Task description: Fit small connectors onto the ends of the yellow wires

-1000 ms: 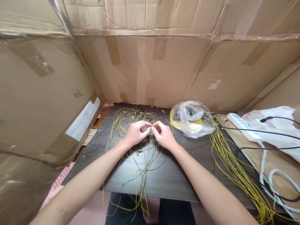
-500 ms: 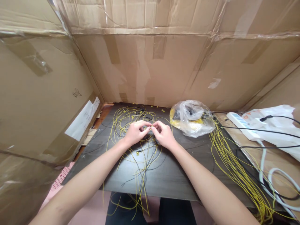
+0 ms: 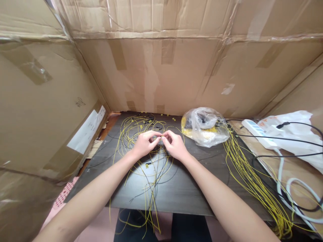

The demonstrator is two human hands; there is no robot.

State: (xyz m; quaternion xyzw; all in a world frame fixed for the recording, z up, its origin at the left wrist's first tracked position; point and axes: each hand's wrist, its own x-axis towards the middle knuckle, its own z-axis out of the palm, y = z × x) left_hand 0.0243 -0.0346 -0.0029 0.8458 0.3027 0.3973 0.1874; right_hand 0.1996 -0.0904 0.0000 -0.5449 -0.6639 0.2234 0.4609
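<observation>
Cardboard walls enclose a dark tabletop, its left part strewn with loose yellow wires running partly hidden beneath the left hand. At centre, this and the right hand meet, thumbs and forefingers pinched on a small yellowish piece, too obscured to identify. Rightward, a translucent bag blurs its contents.

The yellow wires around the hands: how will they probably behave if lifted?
The yellow wires look light and springy, being thin and holding wide loops. Lifting one may drag others, because they cross. Loose ends will likely dangle, as some already hang off the table.
</observation>
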